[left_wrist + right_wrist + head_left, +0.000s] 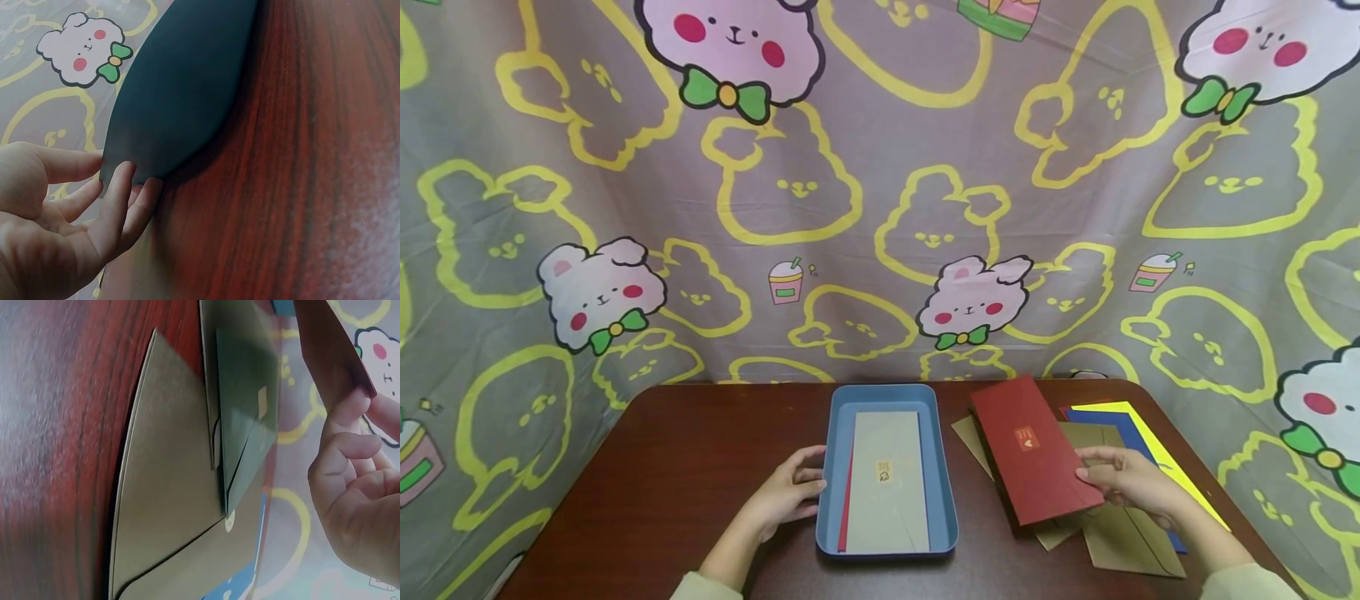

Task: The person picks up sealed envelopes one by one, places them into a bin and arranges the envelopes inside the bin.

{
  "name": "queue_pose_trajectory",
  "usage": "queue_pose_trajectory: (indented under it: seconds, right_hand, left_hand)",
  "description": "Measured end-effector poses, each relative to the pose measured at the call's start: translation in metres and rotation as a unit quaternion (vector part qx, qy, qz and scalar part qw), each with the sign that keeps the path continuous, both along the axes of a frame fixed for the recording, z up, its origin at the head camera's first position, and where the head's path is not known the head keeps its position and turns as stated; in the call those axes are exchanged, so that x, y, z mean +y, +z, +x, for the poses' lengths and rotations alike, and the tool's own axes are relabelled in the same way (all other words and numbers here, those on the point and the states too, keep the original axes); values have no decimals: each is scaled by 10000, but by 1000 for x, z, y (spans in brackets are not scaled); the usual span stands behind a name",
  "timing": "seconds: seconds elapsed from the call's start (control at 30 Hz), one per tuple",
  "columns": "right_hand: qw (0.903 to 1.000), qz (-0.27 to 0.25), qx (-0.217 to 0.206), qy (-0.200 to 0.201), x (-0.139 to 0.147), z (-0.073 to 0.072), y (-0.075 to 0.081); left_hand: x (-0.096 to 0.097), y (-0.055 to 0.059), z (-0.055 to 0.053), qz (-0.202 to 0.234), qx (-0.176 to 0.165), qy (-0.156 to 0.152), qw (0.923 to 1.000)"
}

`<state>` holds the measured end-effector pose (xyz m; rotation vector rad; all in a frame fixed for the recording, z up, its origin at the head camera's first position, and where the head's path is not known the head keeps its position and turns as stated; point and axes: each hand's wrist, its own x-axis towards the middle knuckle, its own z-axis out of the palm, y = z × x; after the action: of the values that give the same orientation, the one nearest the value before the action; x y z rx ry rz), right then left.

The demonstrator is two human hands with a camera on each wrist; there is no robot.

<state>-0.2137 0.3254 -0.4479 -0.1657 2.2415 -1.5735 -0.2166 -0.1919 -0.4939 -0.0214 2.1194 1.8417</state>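
Note:
A red envelope (1045,475) with a small sticker is lifted at a tilt above the pile on the right. My right hand (1123,479) pinches its near right corner between thumb and fingers. A blue tray (946,492) stands in the middle of the table. Within it lies a pale grey-green envelope (891,517) with a sticker, and a red edge (844,525) shows from beneath. At the tray's left side is my left hand (786,492), fingertips touching the outer wall, as the left wrist view also shows.
Under and beside the held envelope lie brown envelopes (1127,542), a blue one (1176,546) and a yellow one (1187,475). A green envelope (247,419) overlaps the brown ones in the right wrist view. Behind the dark wooden table (700,458) hangs a patterned cloth (850,208).

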Motion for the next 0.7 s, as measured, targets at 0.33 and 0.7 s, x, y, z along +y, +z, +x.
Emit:
queue_pose_trajectory:
  seconds: [0.33,0.7]
  right_hand:
    - [9995,-155,-138,-254,-15,5,4]
    - [9910,-1295,-341,-9,-35,4,8]
  left_hand:
    - [0,0,0,37,32,-19,10000]
    - [0,0,-1,25,-6,4,10000]
